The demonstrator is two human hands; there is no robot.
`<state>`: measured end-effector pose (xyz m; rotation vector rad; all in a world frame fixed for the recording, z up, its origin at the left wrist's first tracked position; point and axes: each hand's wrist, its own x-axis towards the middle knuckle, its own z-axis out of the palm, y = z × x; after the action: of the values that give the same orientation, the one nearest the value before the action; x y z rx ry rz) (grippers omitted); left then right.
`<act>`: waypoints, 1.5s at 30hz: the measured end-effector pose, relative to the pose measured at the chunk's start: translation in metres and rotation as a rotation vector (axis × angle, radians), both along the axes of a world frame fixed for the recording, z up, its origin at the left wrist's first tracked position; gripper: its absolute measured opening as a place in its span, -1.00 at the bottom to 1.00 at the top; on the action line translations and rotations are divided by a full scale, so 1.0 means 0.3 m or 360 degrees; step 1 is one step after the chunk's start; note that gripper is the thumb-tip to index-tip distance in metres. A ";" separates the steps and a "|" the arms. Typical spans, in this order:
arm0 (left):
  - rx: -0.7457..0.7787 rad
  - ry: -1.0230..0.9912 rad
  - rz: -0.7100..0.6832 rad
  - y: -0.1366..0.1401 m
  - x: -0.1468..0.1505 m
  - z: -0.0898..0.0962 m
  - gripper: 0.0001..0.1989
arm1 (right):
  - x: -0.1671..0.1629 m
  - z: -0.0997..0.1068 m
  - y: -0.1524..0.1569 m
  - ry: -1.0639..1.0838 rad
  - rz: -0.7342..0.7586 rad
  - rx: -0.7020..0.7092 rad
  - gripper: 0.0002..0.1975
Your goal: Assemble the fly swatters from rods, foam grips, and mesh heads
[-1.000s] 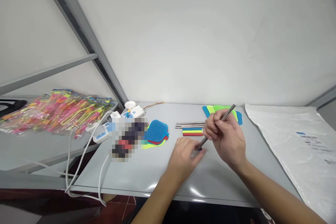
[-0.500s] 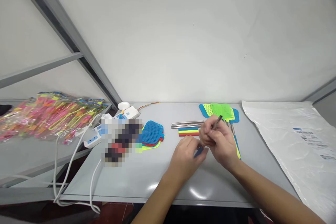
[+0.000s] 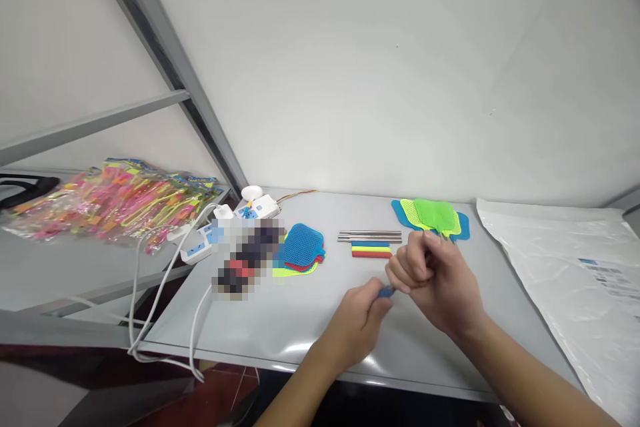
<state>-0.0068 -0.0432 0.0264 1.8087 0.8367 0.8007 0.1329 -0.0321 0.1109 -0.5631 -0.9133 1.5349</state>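
My left hand (image 3: 356, 320) is closed around a blue handle tube (image 3: 386, 291), whose end shows beyond the fingers. My right hand (image 3: 435, 280) is curled in a fist close by, with a short bit of metal rod showing between it and the tube; the fingers hide the rest of the rod. Behind the hands lie several thin metal rods (image 3: 370, 235) side by side. In front of these are blue, yellow and red handle tubes (image 3: 371, 251). To the left is a stack of perforated fly swatter heads (image 3: 303, 245), blue on top. Fly swatters with green, yellow and blue heads (image 3: 436, 215) overlap beyond my right hand.
A white plastic mailer bag (image 3: 540, 247) covers the table's right side. On the left are power strips (image 3: 197, 248) with white cables (image 3: 159, 280) hanging over the edge, and a blurred-out item (image 3: 247, 260). Packaged colourful items (image 3: 145, 200) lie on the shelf beyond the metal frame.
The view has shifted slightly left. My right fist has turned, so the dark rod end that stuck out above it is now hidden. Both hands stay close together around the blue tube and rod.
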 end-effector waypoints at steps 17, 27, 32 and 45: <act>-0.0037 -0.0015 0.0309 -0.066 -0.221 0.158 -0.67 | -0.312 0.021 -0.010 0.0255 0.0037 -0.0021 -0.45; -0.1041 -0.0751 0.0521 -0.081 -0.228 0.023 -0.51 | -0.426 -0.108 0.086 0.0185 0.0184 -0.0454 -0.50; -0.1574 -0.1234 0.0373 -0.053 -0.276 -0.011 -0.51 | -0.461 -0.162 0.130 -0.0008 0.0356 -0.0527 -0.57; -0.1607 -0.1531 0.0324 -0.034 -0.439 -0.037 -0.81 | -0.347 -0.206 0.475 -0.2785 0.0066 0.0548 -0.48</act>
<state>-0.1385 -0.0533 0.0153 0.3519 0.5765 0.9823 0.0288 0.1103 0.0493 -1.6580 -2.3770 0.5370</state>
